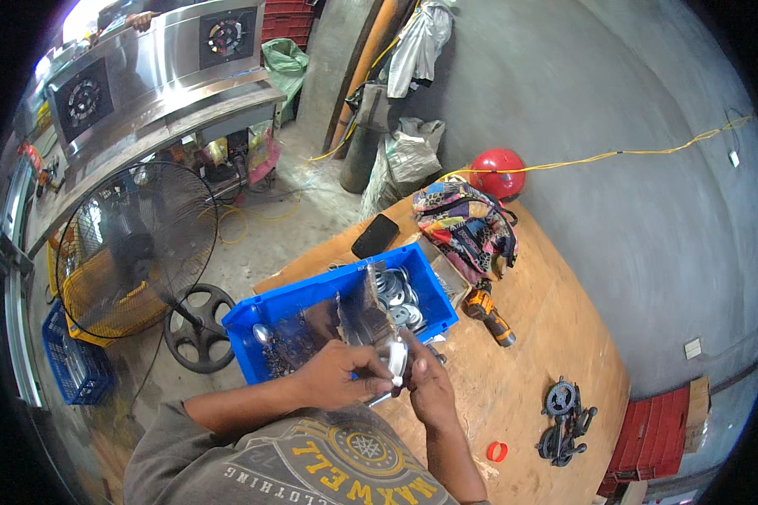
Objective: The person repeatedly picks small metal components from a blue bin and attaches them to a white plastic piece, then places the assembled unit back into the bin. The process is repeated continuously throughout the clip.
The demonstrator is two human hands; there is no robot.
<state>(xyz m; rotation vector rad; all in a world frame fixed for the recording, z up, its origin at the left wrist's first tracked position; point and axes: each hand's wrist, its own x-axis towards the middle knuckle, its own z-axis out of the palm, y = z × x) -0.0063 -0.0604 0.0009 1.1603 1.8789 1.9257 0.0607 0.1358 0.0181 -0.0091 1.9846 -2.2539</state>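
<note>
Close to my body, over the near edge of the blue bin [248,311], both hands meet at a small pale ring-shaped part [397,360]. The fingers of my left hand [345,372] pinch it from the left. On its other side my right hand [429,389] grips it, thumb up, fingers partly hidden behind it. Flat silver metal discs [398,296] fill the bin's right compartment. A metal divider [360,307] separates them from small dark pieces [282,358] on the left, where a shiny spoon-like item [263,334] also lies.
Around the bin on the wooden table [556,337] lie a black phone [376,236], a patterned cloth bag [467,227], an orange-black power drill [490,316], black mechanical parts [564,421] and a red ring [497,452]. A caged fan [135,248] stands left. Another person's hand [141,21] touches a steel stove [156,63].
</note>
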